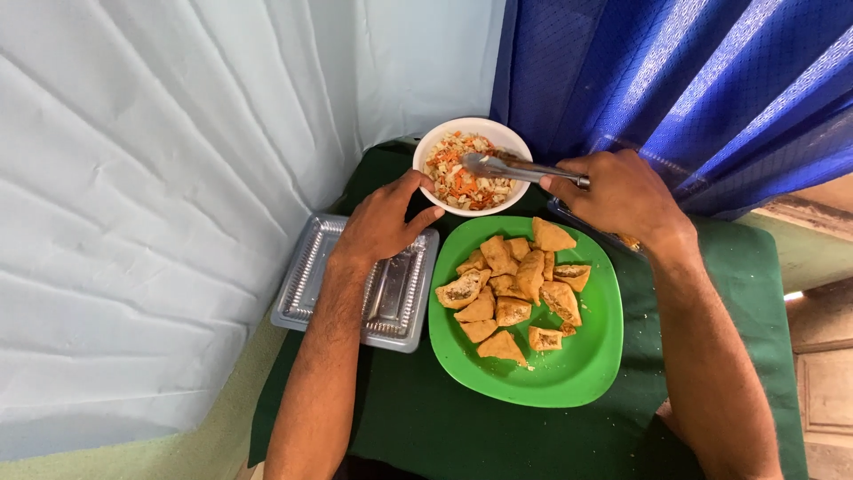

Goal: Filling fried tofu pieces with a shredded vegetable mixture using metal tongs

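A pair of metal tongs (pixel 515 167) is gripped in the right hand (pixel 617 191), whose fingers are closed around the handle end. The long axis of the tongs runs nearly level, from the hand at the right to the tips at the left, and the tips are held over the shredded salad inside the white bowl (pixel 426 151). The bowl is thus found to the left of the right hand and slightly farther from the person, at the far edge of the green cloth (pixel 462 436).

The left hand (pixel 382 218) is laid against the near left side of the bowl, its fingers loosely curled and its thumb raised toward the rim; nothing is clasped in it, and whether the rim is actually touched cannot be told. It is the nearer hand to the bowl itself, while only the tongs reach into it.

Just nearer than the bowl, a green plate (pixel 586 364) of cut fried pieces (pixel 515 293) is set, below the line of the tongs. A clear plastic tray (pixel 306 280) lies at the cloth's left edge, under the left wrist.
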